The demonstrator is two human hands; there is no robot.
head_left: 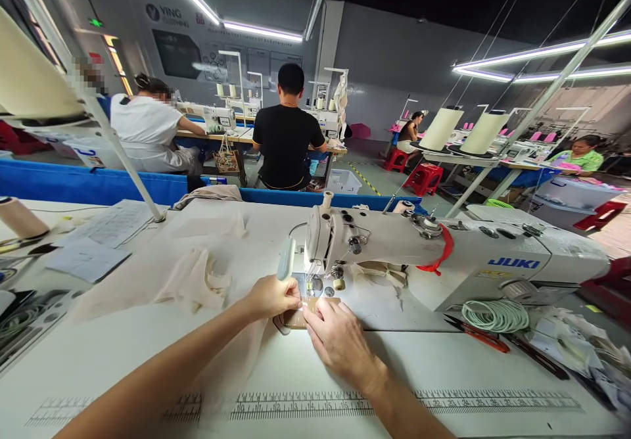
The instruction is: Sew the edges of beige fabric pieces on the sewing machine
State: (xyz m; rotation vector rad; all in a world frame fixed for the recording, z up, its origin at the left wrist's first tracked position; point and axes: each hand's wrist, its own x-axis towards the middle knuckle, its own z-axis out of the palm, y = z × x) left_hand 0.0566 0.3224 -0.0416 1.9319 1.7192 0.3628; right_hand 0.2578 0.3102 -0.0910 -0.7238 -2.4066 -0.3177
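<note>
My left hand (275, 296) is closed, thumb and fingers pinched together just left of the presser foot (314, 286). Sheer cream fabric (251, 353) hangs from it over the table edge of the machine bed. My right hand (342, 340) lies to the right, its fingertips pressed together on a small pale bit of the fabric beside the left fingertips. Under both hands is a tan plate (294, 321). A pale green flat piece (286, 259) stands up behind my left hand; its kind is unclear. The sewing machine (384, 242) reaches over from the right.
More cream fabric (194, 281) lies crumpled at left. A green cord coil (495, 315) and orange-handled snips (486, 339) lie at right. A printed ruler (305, 405) crosses the front. Papers (89, 258) and a thread cone (22, 219) sit at far left. Other people work beyond a blue cloth (93, 184).
</note>
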